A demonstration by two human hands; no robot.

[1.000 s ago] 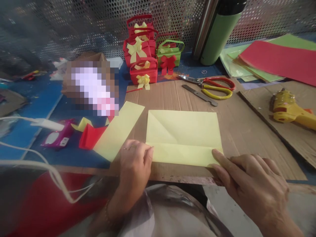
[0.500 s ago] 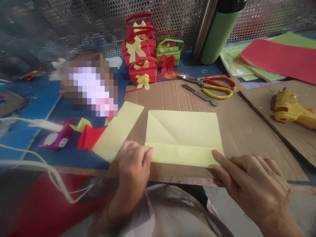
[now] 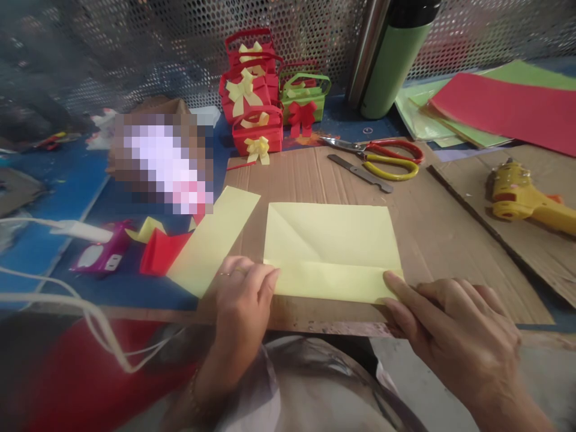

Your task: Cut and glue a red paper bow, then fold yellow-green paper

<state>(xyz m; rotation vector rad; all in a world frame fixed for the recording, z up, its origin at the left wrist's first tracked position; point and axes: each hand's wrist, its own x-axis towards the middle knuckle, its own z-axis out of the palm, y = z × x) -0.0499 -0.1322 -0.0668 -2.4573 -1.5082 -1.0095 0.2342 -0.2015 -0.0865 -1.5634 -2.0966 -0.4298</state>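
A pale yellow sheet [image 3: 333,234] lies on the brown cardboard [image 3: 297,174], its near edge folded up into a long flap. My left hand [image 3: 245,300] pinches the flap's left end between thumb and curled fingers. At the right end, my right hand [image 3: 459,330] grips the folded edge, index finger on top and thumb at the near side. A second yellow strip [image 3: 216,240] lies slanted just left of the sheet, beside a red paper piece [image 3: 162,251].
Behind the sheet are scissors [image 3: 391,159], a grey blade [image 3: 360,173] and small red paper baskets [image 3: 256,132]. A green bottle [image 3: 396,66] stands at the back. Coloured sheets [image 3: 504,111] and a yellow glue gun [image 3: 517,198] are on the right, a purple adapter [image 3: 101,255] on the left.
The view has shifted slightly, so most things appear a little further left. Both hands keep their hold on the folded sheet.
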